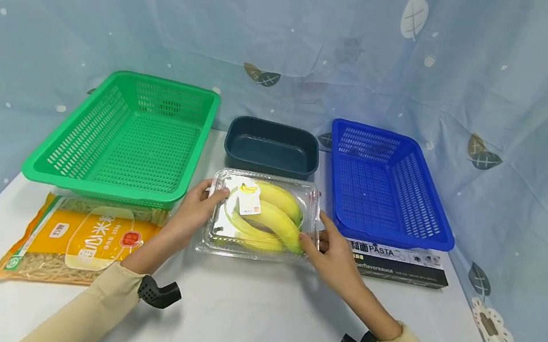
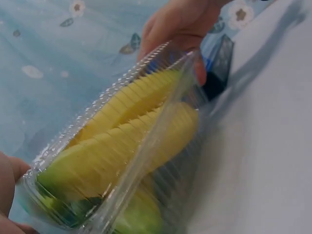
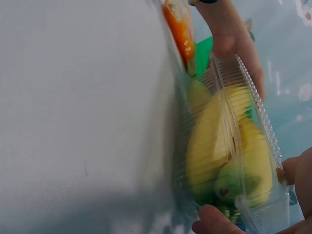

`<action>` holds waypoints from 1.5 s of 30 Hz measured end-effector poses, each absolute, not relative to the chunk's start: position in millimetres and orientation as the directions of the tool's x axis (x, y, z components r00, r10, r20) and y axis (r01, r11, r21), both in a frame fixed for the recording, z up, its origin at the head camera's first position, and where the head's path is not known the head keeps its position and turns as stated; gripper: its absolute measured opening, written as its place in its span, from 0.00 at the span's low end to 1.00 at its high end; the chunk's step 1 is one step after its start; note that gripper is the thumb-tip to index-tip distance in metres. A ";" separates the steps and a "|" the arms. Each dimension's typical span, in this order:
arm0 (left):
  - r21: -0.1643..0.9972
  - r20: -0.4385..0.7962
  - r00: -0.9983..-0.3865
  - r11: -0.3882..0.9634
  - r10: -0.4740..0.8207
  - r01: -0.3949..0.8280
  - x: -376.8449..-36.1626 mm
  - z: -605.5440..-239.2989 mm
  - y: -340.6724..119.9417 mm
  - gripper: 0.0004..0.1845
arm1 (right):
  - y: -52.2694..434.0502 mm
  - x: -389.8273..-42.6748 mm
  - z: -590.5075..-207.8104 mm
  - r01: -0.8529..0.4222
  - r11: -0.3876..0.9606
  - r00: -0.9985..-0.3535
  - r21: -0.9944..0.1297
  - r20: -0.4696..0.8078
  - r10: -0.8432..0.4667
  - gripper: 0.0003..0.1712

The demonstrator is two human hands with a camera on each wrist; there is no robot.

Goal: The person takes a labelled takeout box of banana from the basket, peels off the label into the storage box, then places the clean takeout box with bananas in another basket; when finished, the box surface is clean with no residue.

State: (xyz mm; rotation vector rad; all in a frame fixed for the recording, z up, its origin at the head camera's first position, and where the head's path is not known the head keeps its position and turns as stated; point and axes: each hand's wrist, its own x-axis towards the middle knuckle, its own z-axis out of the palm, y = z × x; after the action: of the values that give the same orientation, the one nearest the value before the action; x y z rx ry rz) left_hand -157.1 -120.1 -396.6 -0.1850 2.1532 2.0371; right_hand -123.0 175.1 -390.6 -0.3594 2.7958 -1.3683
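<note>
A clear plastic clamshell box of bananas is held between both hands in the middle of the head view, tilted in the wrist views. Its lid is closed and carries a white label with a banana picture. My left hand grips the left end, thumb on top of the lid. At the opposite end my right hand holds the box, its thumb on the lid edge. Through the ribbed side, yellow bananas with greenish ends show in the left wrist view.
Behind the box stands a dark teal bin. A green basket is at the left, a blue basket at the right. An orange noodle bag lies before the green basket, a black pasta box before the blue one.
</note>
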 end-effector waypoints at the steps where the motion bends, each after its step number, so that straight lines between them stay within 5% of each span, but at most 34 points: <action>1: 0.975 -0.216 -0.976 0.064 0.024 -0.214 -159.1 -397.8 -120.7 0.34 | 174.5 -124.1 -392.0 -0.204 0.603 -0.973 -0.771 0.093 -0.211 0.45; 16: 0.946 -0.303 -0.953 0.117 -0.030 -0.304 -178.8 -402.4 -121.1 0.34 | 170.4 -138.0 -392.6 -0.230 0.660 -0.970 -0.715 0.115 -0.214 0.38; 27: 0.943 -0.315 -0.948 0.104 -0.035 -0.317 -180.8 -405.3 -120.4 0.35 | 166.0 -132.9 -358.5 -0.373 0.883 -0.911 -0.286 0.291 -0.291 0.26; 45: 0.940 -0.332 -0.943 0.077 -0.029 -0.333 -177.8 -414.1 -121.7 0.36 | 140.8 -184.5 -314.4 -0.681 0.686 -0.730 -0.256 0.301 -0.613 0.16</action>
State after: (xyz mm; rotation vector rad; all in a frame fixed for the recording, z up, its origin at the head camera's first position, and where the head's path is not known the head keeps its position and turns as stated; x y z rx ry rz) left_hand -177.8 -121.7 -414.1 -0.3661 2.1262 1.9581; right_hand -184.5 140.8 -314.4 -1.1874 3.0580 -0.5951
